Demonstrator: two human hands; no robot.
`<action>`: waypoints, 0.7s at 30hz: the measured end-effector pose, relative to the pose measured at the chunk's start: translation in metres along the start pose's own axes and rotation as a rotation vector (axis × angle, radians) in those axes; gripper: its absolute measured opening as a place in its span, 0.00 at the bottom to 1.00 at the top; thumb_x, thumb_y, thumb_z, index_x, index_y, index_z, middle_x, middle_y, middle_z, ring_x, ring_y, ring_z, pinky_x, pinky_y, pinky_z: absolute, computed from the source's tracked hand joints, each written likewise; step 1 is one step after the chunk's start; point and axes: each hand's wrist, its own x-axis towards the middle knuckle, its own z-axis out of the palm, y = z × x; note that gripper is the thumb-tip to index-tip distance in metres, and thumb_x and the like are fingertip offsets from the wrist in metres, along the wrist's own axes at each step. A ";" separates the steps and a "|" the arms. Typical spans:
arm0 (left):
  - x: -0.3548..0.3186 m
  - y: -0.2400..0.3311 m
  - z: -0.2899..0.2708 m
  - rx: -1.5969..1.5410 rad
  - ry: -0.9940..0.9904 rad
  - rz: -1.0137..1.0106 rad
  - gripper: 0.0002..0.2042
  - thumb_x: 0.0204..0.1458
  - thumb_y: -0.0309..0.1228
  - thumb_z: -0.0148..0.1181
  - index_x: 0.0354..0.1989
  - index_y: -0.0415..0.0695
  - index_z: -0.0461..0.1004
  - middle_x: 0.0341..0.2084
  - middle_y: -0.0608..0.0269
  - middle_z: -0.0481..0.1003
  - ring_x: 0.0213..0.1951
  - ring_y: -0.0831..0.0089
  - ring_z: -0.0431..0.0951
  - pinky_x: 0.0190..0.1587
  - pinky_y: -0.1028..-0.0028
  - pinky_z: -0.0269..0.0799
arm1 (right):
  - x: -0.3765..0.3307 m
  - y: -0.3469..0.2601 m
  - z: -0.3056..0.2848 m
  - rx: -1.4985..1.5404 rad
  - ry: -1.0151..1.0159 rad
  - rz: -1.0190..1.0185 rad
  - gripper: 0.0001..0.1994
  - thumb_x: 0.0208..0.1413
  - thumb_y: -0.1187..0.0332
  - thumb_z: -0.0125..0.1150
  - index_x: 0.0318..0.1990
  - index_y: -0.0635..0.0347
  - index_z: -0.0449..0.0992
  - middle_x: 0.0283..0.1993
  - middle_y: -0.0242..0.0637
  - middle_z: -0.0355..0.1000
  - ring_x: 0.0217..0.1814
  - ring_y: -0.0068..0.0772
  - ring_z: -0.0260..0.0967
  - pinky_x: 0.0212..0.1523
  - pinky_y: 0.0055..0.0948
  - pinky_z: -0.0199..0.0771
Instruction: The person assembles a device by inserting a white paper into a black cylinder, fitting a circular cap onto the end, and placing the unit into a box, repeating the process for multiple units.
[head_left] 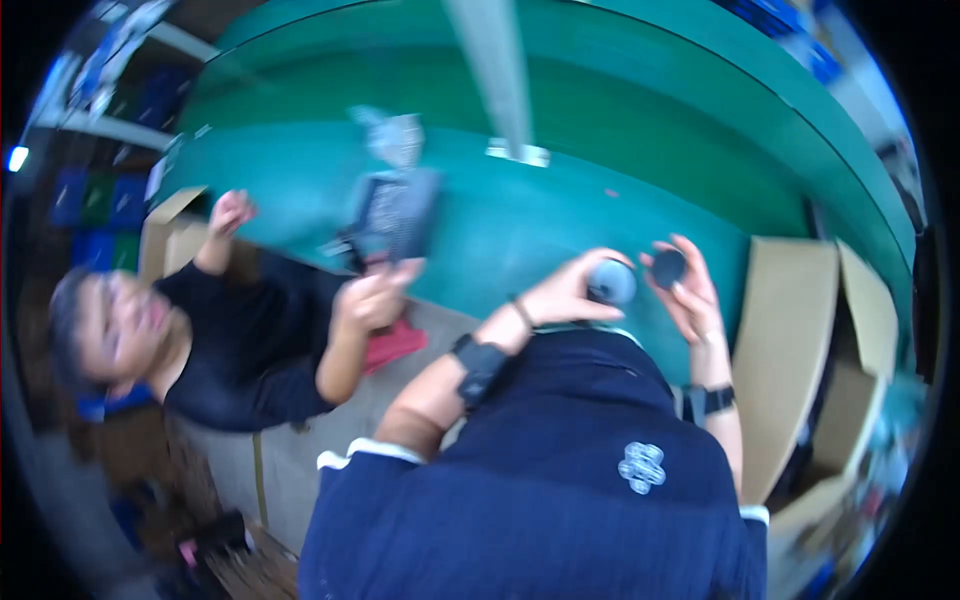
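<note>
While both hands meet above the green table (500, 230), the parts sit like this:
Left hand: the left hand (563, 293) curls loosely round a small grey cylinder (612, 282), fingers wrapped over its near side, thumb beneath
Right hand: the right hand (690, 290) is half open, fingertips pinching a dark round cap (668, 267)
Relation: the cap lies just right of the cylinder's end, near but apart, its flat face turned toward it
Axis: blur hides the cylinder's long axis
Nearer hand: the right hand carries the cap; the left steadies the cylinder
Surroundings: a cardboard box (800, 350) stands at the right; a co-worker's hand (372, 298) lifts a dark packet (395, 215) at the left
</note>
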 end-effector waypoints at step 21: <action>-0.013 0.027 -0.001 -0.080 -0.119 -0.074 0.29 0.41 0.26 0.71 0.54 0.44 0.65 0.44 0.67 0.69 0.48 0.77 0.68 0.51 0.74 0.66 | 0.013 -0.004 0.031 -0.055 -0.217 0.147 0.36 0.53 0.52 0.63 0.64 0.63 0.58 0.64 0.41 0.61 0.67 0.34 0.57 0.64 0.36 0.58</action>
